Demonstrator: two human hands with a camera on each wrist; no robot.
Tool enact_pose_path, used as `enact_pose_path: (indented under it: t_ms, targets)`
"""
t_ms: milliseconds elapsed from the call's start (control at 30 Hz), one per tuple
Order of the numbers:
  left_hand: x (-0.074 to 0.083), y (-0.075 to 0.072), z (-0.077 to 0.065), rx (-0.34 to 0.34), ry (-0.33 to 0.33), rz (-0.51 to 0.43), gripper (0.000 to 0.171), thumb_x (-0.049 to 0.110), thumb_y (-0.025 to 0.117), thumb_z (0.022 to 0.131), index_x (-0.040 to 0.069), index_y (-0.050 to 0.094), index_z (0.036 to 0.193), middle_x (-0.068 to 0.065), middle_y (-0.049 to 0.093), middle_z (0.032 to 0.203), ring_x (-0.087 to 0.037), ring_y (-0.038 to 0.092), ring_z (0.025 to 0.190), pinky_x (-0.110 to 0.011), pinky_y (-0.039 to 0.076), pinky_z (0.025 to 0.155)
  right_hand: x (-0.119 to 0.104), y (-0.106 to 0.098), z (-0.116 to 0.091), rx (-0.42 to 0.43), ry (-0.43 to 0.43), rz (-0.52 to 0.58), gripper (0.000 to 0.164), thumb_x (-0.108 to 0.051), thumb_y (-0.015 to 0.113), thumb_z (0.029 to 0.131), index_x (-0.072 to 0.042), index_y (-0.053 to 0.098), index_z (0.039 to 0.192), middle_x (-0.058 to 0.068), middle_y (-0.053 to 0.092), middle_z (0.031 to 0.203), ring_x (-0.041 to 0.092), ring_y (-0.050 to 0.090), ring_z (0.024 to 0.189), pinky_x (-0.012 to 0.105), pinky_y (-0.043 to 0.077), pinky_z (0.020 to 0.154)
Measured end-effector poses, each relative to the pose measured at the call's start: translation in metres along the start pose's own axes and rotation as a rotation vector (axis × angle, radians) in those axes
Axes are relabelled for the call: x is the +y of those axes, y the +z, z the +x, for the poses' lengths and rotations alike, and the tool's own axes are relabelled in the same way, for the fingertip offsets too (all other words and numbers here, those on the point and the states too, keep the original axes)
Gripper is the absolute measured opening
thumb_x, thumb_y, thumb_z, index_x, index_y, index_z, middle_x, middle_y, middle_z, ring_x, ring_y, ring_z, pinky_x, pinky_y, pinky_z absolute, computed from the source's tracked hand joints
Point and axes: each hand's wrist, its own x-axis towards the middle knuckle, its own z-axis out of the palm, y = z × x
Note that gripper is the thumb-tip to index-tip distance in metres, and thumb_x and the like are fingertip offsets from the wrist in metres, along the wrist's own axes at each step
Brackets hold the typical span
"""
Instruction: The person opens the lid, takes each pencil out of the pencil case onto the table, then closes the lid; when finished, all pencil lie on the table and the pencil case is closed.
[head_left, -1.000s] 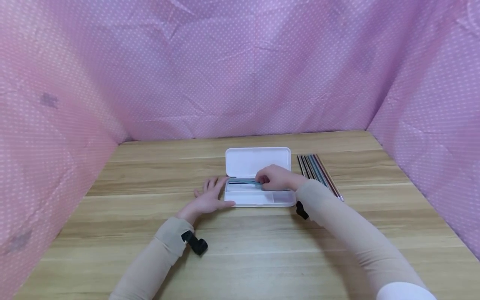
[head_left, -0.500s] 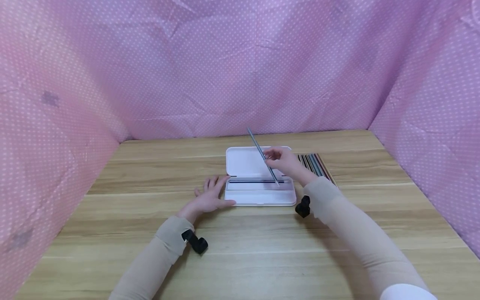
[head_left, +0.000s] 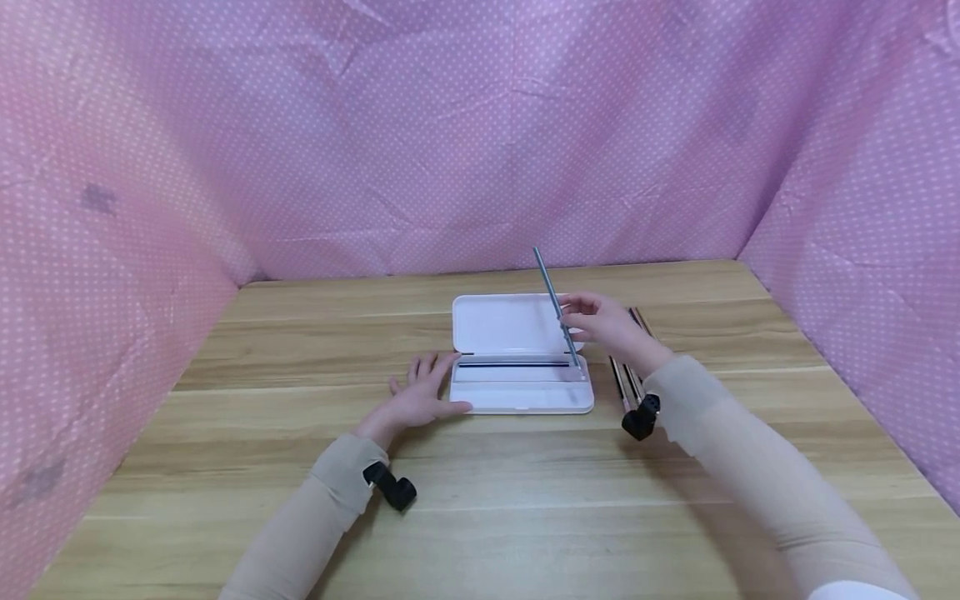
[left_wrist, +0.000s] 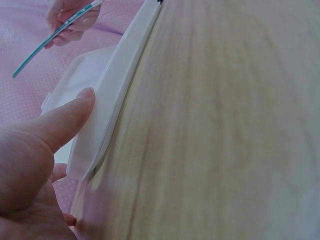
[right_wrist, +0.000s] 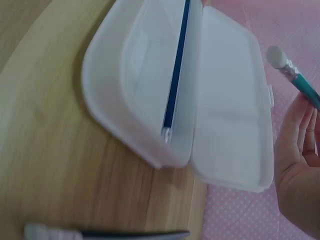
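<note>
Pencil (head_left: 552,293): pinched in right hand (head_left: 609,327), raised near case's (head_left: 517,398) right end. With left hand (head_left: 415,402), well apart, steadying case's left end with straight fingers. Looks to be in a carrying step; likely calls next for a firm pinch and clearance from case. Slants lengthwise, with eraser end (right_wrist: 276,57) toward case's front and opposite end toward case's back.

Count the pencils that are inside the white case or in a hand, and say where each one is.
2: a dark blue pencil lies lengthwise inside the white case, and the right hand holds a teal pencil. The case's walls could hide another.
</note>
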Motion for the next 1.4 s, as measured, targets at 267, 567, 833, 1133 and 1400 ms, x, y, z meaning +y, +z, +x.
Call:
enact_pose_path:
  t_ms: [267,567,833,1133,1400]
  targets:
    - [-0.001,0.000,0.000,0.001,0.003,-0.013,0.091,0.050,0.069,0.080,0.027,0.018,0.152,-0.020,-0.001,0.157,-0.045,-0.012,0.141,-0.075,-0.011,0.097,0.016,-0.033,-0.008,-0.016,-0.010,-0.017,0.046,-0.010,0.052,0.096,0.007,0.038,0.137,0.011,0.051,0.113,0.008,0.053,0.097,0.027,0.051,0.089]
    - [0.001,-0.001,-0.002,0.001,0.001,-0.007,0.091,0.049,0.069,0.080,0.026,0.018,0.152,-0.020,0.000,0.157,-0.045,-0.011,0.141,-0.075,-0.011,0.098,0.036,-0.077,-0.021,-0.012,0.053,-0.031,0.053,-0.011,0.051,0.097,0.010,0.029,0.141,0.002,0.052,0.111,-0.003,0.056,0.091,0.022,0.051,0.086]
    - [0.000,-0.001,-0.002,0.000,0.006,-0.017,0.091,0.049,0.070,0.080,0.025,0.018,0.152,-0.021,-0.001,0.157,-0.046,-0.012,0.141,-0.076,-0.012,0.097,0.054,-0.117,-0.032,0.000,0.074,-0.245,0.052,-0.019,0.047,0.099,0.013,0.032,0.138,0.026,0.047,0.130,-0.007,0.052,0.088,0.042,0.046,0.096]
    - [0.003,0.000,-0.002,0.000,-0.004,-0.008,0.090,0.050,0.069,0.081,0.027,0.018,0.152,-0.020,0.000,0.158,-0.045,-0.010,0.142,-0.075,-0.011,0.098,0.077,-0.138,-0.038,0.008,0.126,-0.362,0.050,-0.014,0.051,0.096,0.016,0.037,0.133,0.034,0.052,0.120,0.002,0.057,0.084,0.024,0.053,0.076]
    - [0.003,-0.001,-0.002,0.003,-0.008,-0.007,0.090,0.049,0.070,0.080,0.026,0.019,0.151,-0.020,0.001,0.157,-0.045,-0.010,0.142,-0.075,-0.011,0.098,0.086,-0.135,-0.036,-0.009,0.179,-0.366,0.047,-0.007,0.052,0.092,0.020,0.038,0.128,0.029,0.055,0.110,0.009,0.057,0.083,0.028,0.055,0.073]
